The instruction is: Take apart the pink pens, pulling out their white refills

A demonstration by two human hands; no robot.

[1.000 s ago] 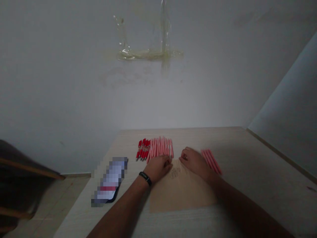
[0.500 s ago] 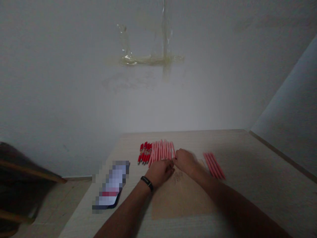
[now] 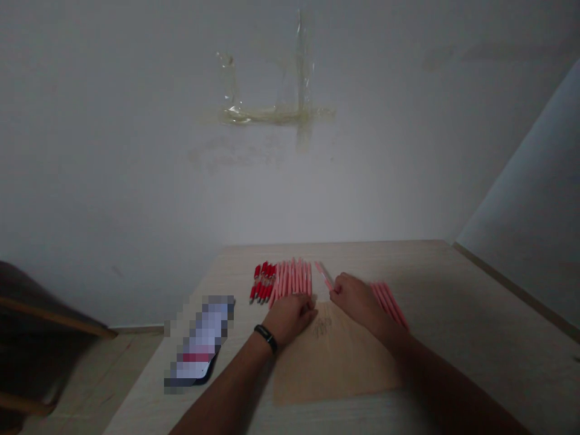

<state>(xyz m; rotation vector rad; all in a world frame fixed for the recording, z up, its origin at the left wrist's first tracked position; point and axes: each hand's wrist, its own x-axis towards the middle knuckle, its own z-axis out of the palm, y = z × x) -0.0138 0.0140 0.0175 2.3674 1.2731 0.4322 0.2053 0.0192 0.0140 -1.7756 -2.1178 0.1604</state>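
A row of several pink pens [image 3: 293, 278] lies at the far side of the table, with red-tipped pens [image 3: 263, 281] at its left end. My right hand [image 3: 357, 301] pinches one pink pen [image 3: 323, 275], lifted slightly to the right of the row. My left hand [image 3: 292, 315], curled with a dark wristband, rests on the top left corner of a brown paper sheet [image 3: 335, 362], just below the row. A smaller group of pink pens [image 3: 389, 297] lies right of my right hand.
The light wooden table [image 3: 453, 338] stands against a white wall with old tape marks. A phone-like object [image 3: 199, 344], blurred out, lies at the left. A dark chair [image 3: 31, 344] stands left of the table.
My right hand reached to the right end of the pen row, took one pink pen and drew it off to the right. My left hand stayed on the paper.
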